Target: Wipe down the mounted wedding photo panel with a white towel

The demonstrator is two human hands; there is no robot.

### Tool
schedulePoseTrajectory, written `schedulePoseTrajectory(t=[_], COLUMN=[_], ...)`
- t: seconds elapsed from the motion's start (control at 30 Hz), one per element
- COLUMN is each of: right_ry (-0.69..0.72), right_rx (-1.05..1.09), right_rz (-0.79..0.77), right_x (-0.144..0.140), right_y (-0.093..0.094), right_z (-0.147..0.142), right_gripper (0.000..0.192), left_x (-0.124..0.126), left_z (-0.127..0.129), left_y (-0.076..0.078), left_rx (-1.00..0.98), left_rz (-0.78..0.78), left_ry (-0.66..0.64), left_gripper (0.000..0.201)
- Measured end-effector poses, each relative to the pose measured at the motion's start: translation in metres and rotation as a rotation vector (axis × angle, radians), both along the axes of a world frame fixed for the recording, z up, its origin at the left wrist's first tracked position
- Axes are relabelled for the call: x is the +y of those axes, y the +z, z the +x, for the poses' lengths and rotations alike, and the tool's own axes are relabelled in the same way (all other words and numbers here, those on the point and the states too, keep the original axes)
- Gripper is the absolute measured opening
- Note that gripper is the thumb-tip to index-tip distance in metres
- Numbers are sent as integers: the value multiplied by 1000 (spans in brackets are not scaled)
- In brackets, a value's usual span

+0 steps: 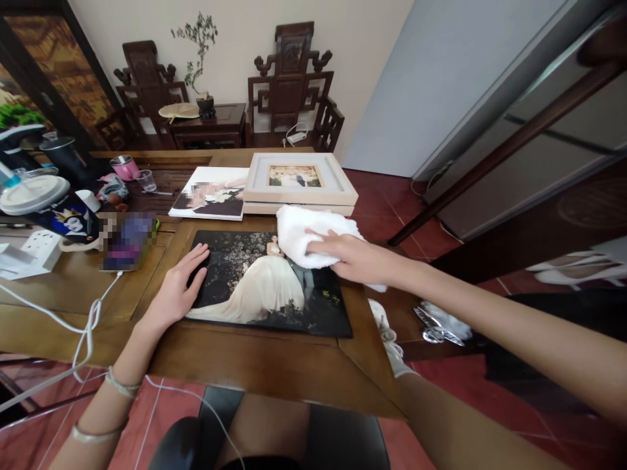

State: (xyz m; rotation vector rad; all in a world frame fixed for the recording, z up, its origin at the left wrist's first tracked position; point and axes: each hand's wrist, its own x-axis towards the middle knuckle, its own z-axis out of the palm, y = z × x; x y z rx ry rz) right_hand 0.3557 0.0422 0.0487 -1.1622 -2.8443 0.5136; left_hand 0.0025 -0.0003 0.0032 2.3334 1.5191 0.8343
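A dark photo panel (255, 287) showing a figure in a white gown lies flat on the wooden table (255, 362). My left hand (179, 290) rests flat on the panel's left edge, fingers spread, holding nothing. My right hand (355, 258) presses a white cloth (306, 235) onto the panel's upper right part, fingers closed over the cloth. Behind the panel lie a second photo print (210, 196) and a pale wooden picture frame (298, 179) stacked on another frame.
Clutter fills the table's left side: a white power strip (39, 245), white cables (88, 326), a pink cup (125, 166), a clear glass (145, 179), a white plate (32, 192). Dark carved chairs (291, 85) stand by the far wall. Red tiled floor lies right.
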Motion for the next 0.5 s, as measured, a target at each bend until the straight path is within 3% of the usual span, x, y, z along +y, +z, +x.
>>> schedulePoseTrajectory(t=[0.1, 0.2, 0.37, 0.5], right_ry=[-131, -183, -48, 94], right_rx=[-68, -122, -76, -87], right_rz=[-6, -86, -255, -328], right_x=[-12, -48, -114, -127], right_y=[0, 4, 27, 45], right_z=[0, -7, -22, -27], right_gripper=[68, 71, 70, 59], left_x=[0, 0, 0, 0], left_z=[-1, -1, 0, 1], left_y=[0, 0, 0, 0], left_rx=[0, 8, 14, 14], left_rz=[2, 6, 3, 1], left_ry=[1, 0, 2, 3], left_gripper=[48, 47, 47, 48])
